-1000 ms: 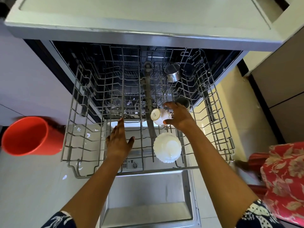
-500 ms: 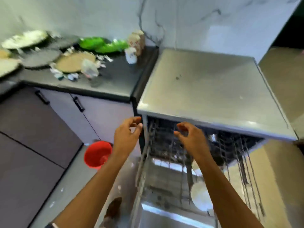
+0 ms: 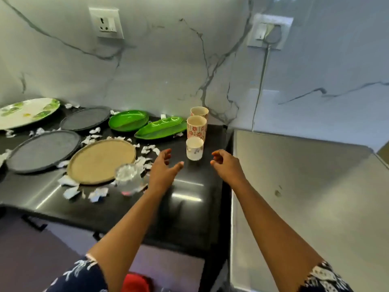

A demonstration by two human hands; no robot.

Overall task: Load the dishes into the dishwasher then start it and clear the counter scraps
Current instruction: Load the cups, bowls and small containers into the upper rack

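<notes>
On black counter (image 3: 189, 207), around the white cup (image 3: 194, 149): 3 cups, two flowered cups (image 3: 196, 127) behind it | left of it: 2 green dishes (image 3: 128, 120), 2 grey plates (image 3: 43, 150), 1 tan plate (image 3: 102, 160), 1 clear glass (image 3: 128, 178), many paper scraps (image 3: 71, 191) | marble wall (image 3: 157, 70) behind, steel dishwasher top (image 3: 305, 197) right | left hand (image 3: 163, 168) and right hand (image 3: 226, 165) empty, fingers loose, either side of cup, not touching it

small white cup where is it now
Head view: small white cup stands near the black counter's right end, just in front of the floral tumbler, between the left hand and right hand.
</notes>
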